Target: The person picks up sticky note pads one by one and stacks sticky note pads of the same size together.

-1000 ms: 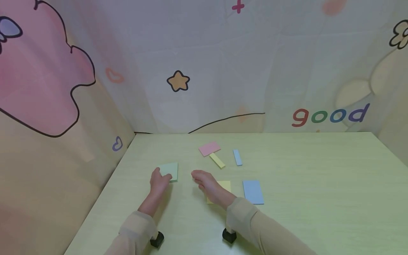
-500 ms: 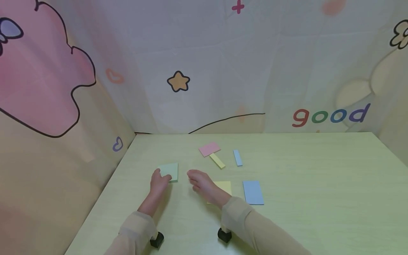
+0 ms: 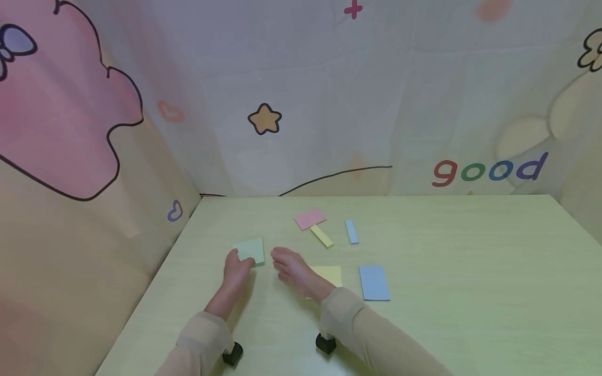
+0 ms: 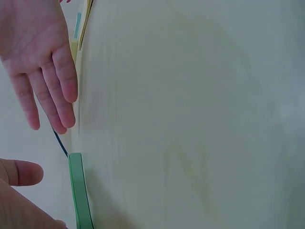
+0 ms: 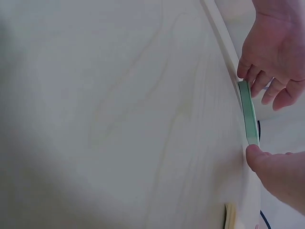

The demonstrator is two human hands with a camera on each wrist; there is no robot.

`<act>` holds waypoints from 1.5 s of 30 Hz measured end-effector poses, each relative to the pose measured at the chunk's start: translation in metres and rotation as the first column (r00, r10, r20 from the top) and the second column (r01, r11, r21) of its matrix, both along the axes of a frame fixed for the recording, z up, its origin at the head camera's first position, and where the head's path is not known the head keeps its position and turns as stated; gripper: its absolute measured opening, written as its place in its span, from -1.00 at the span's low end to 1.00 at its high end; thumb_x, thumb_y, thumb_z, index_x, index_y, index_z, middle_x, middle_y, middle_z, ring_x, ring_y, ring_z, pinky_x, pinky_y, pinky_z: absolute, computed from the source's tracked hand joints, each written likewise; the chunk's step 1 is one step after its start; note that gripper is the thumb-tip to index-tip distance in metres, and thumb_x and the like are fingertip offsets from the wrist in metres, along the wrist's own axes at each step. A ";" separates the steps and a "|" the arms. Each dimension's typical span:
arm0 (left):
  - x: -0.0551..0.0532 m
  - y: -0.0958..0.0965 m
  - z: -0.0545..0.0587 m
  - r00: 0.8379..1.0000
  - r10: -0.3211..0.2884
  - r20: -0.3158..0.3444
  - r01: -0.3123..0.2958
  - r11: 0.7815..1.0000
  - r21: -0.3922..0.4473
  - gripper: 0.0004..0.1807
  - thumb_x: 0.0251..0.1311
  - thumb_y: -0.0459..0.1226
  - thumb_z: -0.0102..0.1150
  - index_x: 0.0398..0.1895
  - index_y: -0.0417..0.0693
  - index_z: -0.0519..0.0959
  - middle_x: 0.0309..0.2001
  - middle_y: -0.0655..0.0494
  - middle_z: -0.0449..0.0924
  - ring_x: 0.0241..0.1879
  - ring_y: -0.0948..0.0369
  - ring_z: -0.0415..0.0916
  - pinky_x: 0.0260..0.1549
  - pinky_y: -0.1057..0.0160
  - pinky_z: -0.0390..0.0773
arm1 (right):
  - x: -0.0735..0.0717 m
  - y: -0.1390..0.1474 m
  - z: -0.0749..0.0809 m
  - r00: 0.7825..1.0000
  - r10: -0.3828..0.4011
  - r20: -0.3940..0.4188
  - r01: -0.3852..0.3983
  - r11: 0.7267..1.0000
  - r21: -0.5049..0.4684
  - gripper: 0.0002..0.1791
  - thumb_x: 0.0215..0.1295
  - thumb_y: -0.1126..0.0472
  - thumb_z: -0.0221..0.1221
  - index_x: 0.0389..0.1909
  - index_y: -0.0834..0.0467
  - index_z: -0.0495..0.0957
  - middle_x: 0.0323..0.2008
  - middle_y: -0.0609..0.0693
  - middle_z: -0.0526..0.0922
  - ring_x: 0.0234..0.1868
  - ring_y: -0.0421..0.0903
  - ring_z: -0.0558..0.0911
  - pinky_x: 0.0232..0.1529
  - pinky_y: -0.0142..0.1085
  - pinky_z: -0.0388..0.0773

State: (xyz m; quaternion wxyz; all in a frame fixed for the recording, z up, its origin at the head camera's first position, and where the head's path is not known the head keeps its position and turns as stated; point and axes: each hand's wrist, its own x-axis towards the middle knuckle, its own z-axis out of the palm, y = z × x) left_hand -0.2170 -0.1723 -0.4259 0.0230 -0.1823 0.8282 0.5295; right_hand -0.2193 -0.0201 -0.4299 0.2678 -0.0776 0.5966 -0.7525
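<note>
A light green square pad, like a block of sticky notes (image 3: 252,250), lies flat at the left of the table. My left hand (image 3: 237,270) rests at its near left corner, with the thumb over the front edge and the fingers along the left side. In the right wrist view the left fingertips (image 5: 247,71) meet the end of the pad. Just right of the pad is my right hand (image 3: 293,269), fingers extended and holding nothing. Its palm faces the pad in the left wrist view. The right forearm partly covers a yellow square pad (image 3: 329,274).
A blue rectangular pad (image 3: 374,283) lies right of the yellow one. Farther back are a pink pad (image 3: 310,219), a narrow yellow strip (image 3: 322,237) and a narrow blue strip (image 3: 351,232). A printed cloth (image 3: 329,104) hangs behind the table (image 3: 470,282).
My right hand has moved left, closer to the green sticky note pad, and uncovers more of the yellow pad. My left hand stays at the green pad's corner.
</note>
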 end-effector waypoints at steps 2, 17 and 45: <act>0.000 0.001 0.000 1.000 -0.003 0.008 0.003 1.000 0.007 -0.26 0.07 -0.37 -0.15 0.30 -0.42 -0.19 0.32 -0.35 -0.21 0.31 -0.17 -0.20 0.25 -0.06 -0.06 | 0.000 -0.001 -0.001 1.000 0.006 0.002 -0.006 1.000 0.002 -0.34 0.31 0.03 -0.16 0.30 0.32 -0.08 0.33 0.23 0.00 0.34 0.14 -0.01 0.30 -0.01 -0.04; 0.001 0.002 -0.001 1.000 -0.014 -0.003 0.014 1.000 -0.023 -0.27 0.07 -0.36 -0.15 0.28 -0.45 -0.16 0.31 -0.36 -0.20 0.29 -0.17 -0.16 0.24 -0.07 -0.02 | -0.003 -0.008 -0.002 1.000 -0.006 -0.021 0.006 0.999 0.037 -0.31 0.29 -0.02 -0.15 0.31 0.28 -0.06 0.34 0.18 -0.01 0.35 0.12 -0.02 0.30 -0.03 -0.02; 0.006 0.003 0.001 0.999 -0.034 -0.018 0.034 0.999 0.016 -0.24 0.03 -0.38 -0.12 0.28 -0.48 -0.18 0.32 -0.36 -0.24 0.30 -0.21 -0.21 0.23 -0.09 -0.02 | -0.004 -0.018 -0.006 0.987 0.053 -0.154 -0.010 0.963 0.270 -0.31 0.25 -0.08 -0.07 0.27 0.29 0.10 0.29 0.15 0.16 0.29 0.08 0.14 0.25 -0.02 0.09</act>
